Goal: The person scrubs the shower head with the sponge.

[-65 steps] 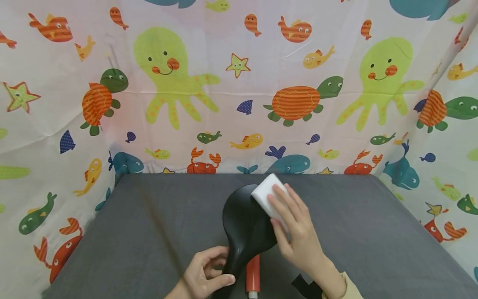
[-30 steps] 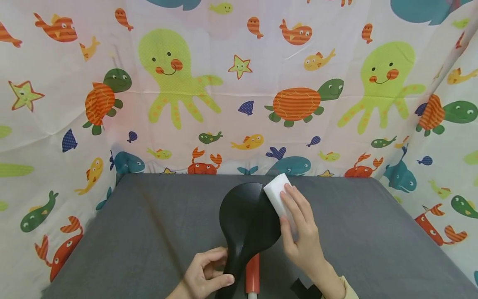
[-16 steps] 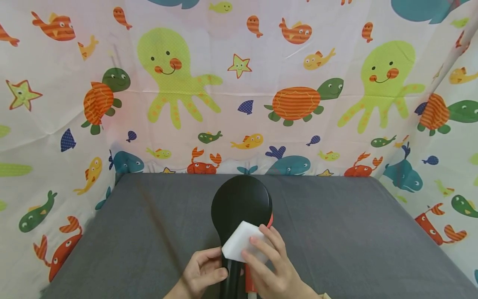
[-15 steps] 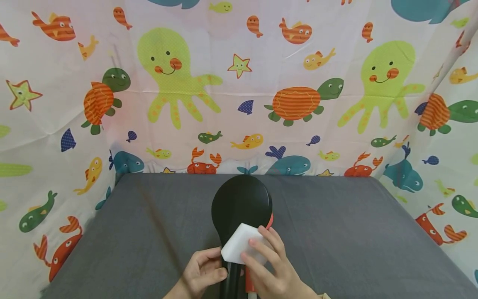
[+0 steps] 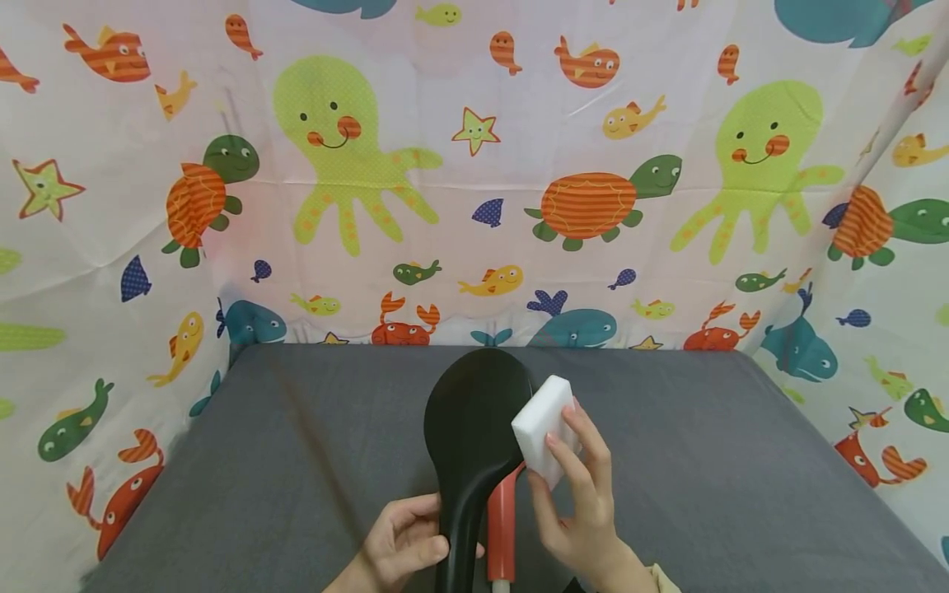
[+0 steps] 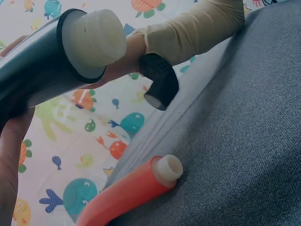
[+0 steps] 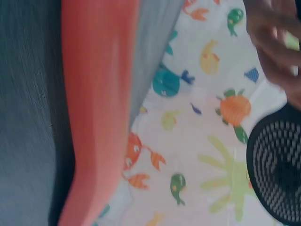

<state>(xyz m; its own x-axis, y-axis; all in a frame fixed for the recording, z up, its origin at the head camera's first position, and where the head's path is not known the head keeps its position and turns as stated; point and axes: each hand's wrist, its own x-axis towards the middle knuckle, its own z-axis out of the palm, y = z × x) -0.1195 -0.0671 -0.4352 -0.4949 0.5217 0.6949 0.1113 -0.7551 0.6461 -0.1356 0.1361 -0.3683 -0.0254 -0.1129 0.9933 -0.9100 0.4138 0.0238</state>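
A black handheld shower head [image 5: 478, 403] is raised above the table, its smooth back toward the head camera. My left hand [image 5: 408, 539] grips its handle, thumb in front. In the left wrist view the handle [image 6: 37, 66] ends in a white threaded connector [image 6: 101, 37]; the right wrist view shows the dotted spray face [image 7: 277, 165]. Between the fingers and thumb of my right hand [image 5: 586, 502] is a white sponge block [image 5: 544, 424], at the right edge of the round head. Right wrist view: the sponge is out of sight.
Behind the black one, a coral-red shower head [image 5: 502, 527] lies on the grey cloth-covered table [image 5: 704, 461], its threaded end toward me. A curtain [image 5: 460, 74] printed with sea animals surrounds the table's back and sides. A black device [image 6: 160, 80] sits on the right wrist.
The sponge has gone from the head's upper right edge down across the neck, then back up to the right edge. The shower head has swung slightly; the left hand keeps its grip.
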